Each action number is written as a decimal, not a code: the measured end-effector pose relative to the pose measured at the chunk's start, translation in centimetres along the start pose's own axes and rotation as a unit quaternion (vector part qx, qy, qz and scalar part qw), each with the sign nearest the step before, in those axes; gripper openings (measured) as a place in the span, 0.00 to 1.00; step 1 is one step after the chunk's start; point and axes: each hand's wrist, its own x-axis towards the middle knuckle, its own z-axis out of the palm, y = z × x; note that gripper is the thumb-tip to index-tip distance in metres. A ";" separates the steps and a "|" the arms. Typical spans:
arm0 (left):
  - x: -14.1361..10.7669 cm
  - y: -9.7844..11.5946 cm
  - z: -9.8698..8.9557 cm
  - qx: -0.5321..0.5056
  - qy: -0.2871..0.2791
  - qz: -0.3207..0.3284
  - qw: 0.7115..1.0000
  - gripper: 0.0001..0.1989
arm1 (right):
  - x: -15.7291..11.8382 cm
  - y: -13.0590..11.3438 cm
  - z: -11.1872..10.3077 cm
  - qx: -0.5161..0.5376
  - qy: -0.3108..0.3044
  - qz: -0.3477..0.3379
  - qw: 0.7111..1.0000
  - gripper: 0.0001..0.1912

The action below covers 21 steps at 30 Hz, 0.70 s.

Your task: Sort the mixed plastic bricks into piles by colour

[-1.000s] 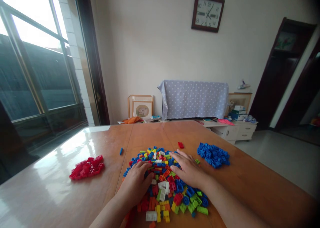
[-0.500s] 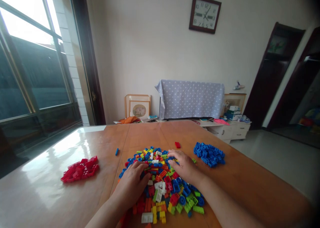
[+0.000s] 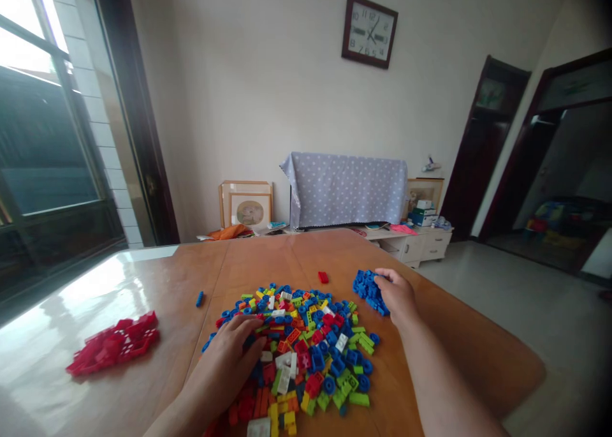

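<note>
A mixed heap of small plastic building bricks (image 3: 310, 354) in red, blue, green, yellow, orange and white covers the near middle of the wooden table. On the heap's left side rests my left hand (image 3: 234, 344), fingers loosely bent and thumb apart, with nothing seen in it. My right hand (image 3: 398, 293) is at the right edge of a separate pile of blue bricks (image 3: 367, 288). Its fingers reach over that pile and look apart. The undersides of its fingertips are hidden, and no brick shows in them.
Left on the table (image 3: 268, 258) lies a pile of red pieces (image 3: 115, 344). A single blue piece (image 3: 199, 298) and a single red brick (image 3: 323, 277) lie apart. Beyond the table, a low white cabinet (image 3: 433, 244) stands along the wall, bearing something under a dotted cloth (image 3: 349, 188).
My right hand has moved from the mixed heap rightward to the blue pile. My left hand has stayed on the heap. The whole view has shifted somewhat to the right.
</note>
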 end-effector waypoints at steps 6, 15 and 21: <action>0.1 -0.2 0.0 0.001 -0.011 0.007 1.000 0.16 | 0.4 0.6 -0.5 0.020 0.032 0.046 0.998 0.22; 0.0 -0.1 -0.2 0.001 -0.006 0.001 1.000 0.17 | -0.5 -0.7 -0.3 0.017 0.048 0.026 0.998 0.24; -0.1 0.3 -0.4 -0.002 -0.005 -0.011 1.000 0.17 | -3.1 -2.0 1.9 -0.013 -0.089 -0.032 0.995 0.20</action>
